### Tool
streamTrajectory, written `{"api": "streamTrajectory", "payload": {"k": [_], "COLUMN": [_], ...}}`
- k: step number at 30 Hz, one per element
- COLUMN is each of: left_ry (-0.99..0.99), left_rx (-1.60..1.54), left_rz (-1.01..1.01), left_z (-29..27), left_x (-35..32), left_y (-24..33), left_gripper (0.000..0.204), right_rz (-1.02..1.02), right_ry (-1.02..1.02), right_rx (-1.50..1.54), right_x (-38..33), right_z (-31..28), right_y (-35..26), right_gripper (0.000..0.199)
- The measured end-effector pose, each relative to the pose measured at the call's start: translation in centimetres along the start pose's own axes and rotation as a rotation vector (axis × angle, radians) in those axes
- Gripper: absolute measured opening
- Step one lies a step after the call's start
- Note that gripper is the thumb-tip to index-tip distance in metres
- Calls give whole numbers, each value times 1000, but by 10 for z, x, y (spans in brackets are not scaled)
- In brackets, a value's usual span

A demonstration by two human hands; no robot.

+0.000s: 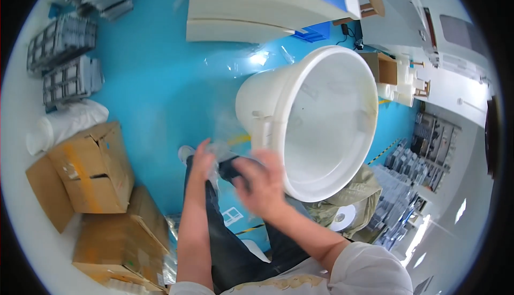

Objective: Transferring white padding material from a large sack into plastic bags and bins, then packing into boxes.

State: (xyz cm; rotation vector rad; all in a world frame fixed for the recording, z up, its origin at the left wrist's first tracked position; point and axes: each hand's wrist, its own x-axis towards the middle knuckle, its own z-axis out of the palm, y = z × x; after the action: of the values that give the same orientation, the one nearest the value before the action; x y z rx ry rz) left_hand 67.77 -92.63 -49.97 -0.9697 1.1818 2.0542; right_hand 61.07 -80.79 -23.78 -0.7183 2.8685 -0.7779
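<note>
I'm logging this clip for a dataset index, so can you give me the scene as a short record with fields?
setting: workshop with a blue floor
left hand: grips clear plastic wrapping
right hand: blurred, on a small dark object
between hands: the dark object, partly in the wrapping
near right hand: large white bucket, seemingly empty, tilted
person's left: cardboard boxes, grey trays

Warehouse workshop: cardboard boxes (91, 174), stacked grey trays (61, 41).
</note>
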Motion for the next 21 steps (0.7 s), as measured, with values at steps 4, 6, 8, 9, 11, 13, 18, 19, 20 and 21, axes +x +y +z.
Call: {"api": "streamTrajectory", "payload": {"k": [4, 6, 8, 9, 11, 13, 18, 19, 20, 21], "left_ry": [-199, -348, -387, -418, -456, -458, -574, -590, -612, -619], "left_rx": [499, 301, 325, 330, 346, 327, 333, 709, 1078, 1070], "left_rz": [269, 0, 9, 19, 22, -3, 179, 155, 121, 110], "left_z": [128, 153, 169, 172, 189, 211, 283, 284, 293, 288], "left_x": [-51, -59, -58, -57, -48, -38, -25, -19, -16, -7], "left_y": [66, 80, 70, 59, 34, 8, -11, -9, -9, -7], "left_gripper": [68, 50, 45, 46, 46, 44, 42, 36, 31, 31], "right_rz": [434, 489, 516, 565, 598, 632, 717, 714, 658, 593], "right_ry": [-76, -52, -114, -105, -94, -90, 35, 22, 120, 219], "right_rx": [-141, -29, 164, 169, 208, 253, 8, 9, -168, -335], "right_x": [-24, -49, -76, -82, -100, -114, -134, -130, -121, -112], "right_z": [-57, -55, -51, -53, -55, -63, -105, -103, -108, -103], "right_y": [58, 82, 98, 97, 115, 136, 180, 179, 170, 160], "right_gripper": [75, 73, 68, 60, 56, 53, 42, 42, 41, 40]}}
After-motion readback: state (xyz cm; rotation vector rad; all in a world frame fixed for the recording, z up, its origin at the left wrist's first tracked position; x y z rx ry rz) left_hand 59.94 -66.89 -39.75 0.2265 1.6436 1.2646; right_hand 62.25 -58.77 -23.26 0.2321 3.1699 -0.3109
